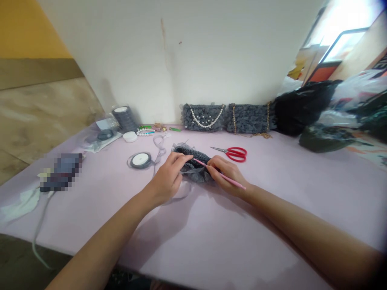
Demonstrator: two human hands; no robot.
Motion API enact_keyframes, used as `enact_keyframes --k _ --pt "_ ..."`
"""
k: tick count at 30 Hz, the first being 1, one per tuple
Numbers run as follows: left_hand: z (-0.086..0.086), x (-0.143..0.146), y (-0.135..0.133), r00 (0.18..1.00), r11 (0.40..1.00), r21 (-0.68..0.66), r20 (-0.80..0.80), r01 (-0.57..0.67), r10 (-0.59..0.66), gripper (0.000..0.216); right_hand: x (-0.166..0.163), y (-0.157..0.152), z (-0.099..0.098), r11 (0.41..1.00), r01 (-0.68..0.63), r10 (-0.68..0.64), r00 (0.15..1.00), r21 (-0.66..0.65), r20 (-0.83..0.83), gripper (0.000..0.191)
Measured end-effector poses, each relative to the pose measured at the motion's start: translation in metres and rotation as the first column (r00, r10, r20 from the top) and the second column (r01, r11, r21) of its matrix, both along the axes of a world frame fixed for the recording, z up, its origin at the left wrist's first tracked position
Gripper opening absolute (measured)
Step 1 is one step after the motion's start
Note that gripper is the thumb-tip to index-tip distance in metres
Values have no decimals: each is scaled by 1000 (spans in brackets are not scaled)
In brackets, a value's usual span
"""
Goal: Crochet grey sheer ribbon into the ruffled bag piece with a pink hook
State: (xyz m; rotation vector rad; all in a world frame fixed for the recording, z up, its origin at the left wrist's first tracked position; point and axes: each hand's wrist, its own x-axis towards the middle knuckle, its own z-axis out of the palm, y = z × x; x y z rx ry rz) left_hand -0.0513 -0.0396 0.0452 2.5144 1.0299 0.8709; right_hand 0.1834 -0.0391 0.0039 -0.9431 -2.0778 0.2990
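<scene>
Between my hands is a dark grey crocheted piece (198,174) with ruffled ribbon on its side and an opening along its top. My left hand (171,173) grips its left end, thumb and forefinger together near the upper edge. A pink crochet hook (231,181) is held in my right hand (225,173), its tip pointing left at the rim close to my left fingertips. Grey ribbon (159,147) runs from a ribbon spool (140,160) on the left towards the piece. Just beyond my right hand lie red-handled scissors (236,154), blades pointing left.
Two finished-looking grey ruffled bags, one with a pearl strap (204,119) and one with a gold chain (249,119), lean against the wall. Stacked spools (123,119), a white disc (130,137) and beads (145,132) sit at back left. A black plastic bag (302,106) stands back right.
</scene>
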Motion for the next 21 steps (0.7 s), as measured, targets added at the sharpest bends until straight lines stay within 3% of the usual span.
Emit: enact_keyframes --k 3,6,9,11,12,13,14,16,18,20,21 --pt "7 0 -4 972 937 -320 227 138 -66 53 0 0 0 1000 8 -8 1000 -1 8 23" --pt "22 -5 1 899 801 -557 435 220 55 45 1 0 3 1000 10 -10 1000 5 11 24" --pt "50 -18 11 935 769 -631 324 102 142 44 3 -1 9 1000 8 -8 1000 24 22 23" --pt "71 -30 19 978 850 -522 135 -64 157 47 5 -1 12 999 33 -34 999 40 26 23" --pt "82 -37 23 972 902 -390 59 -186 226 44 5 0 13 997 52 -54 998 51 30 24" --pt "92 -43 26 951 918 -258 -8 -302 310 41 6 0 13 996 65 -68 997 62 35 24" --pt "102 -50 29 918 901 -174 -75 -397 390 39 6 1 12 995 71 -74 996 76 40 24" --pt "120 -62 33 839 831 -151 -210 -535 502 31 7 2 11 993 62 -67 996 104 52 24" --pt "133 -73 39 719 728 -87 -279 -680 637 26 7 3 10 991 51 -60 996 124 69 24" --pt "137 -83 47 593 648 75 -335 -758 732 31 8 3 10 989 61 -72 994 138 81 24" --pt "135 -87 52 561 645 131 -384 -753 733 32 8 3 9 988 63 -75 994 141 84 24"
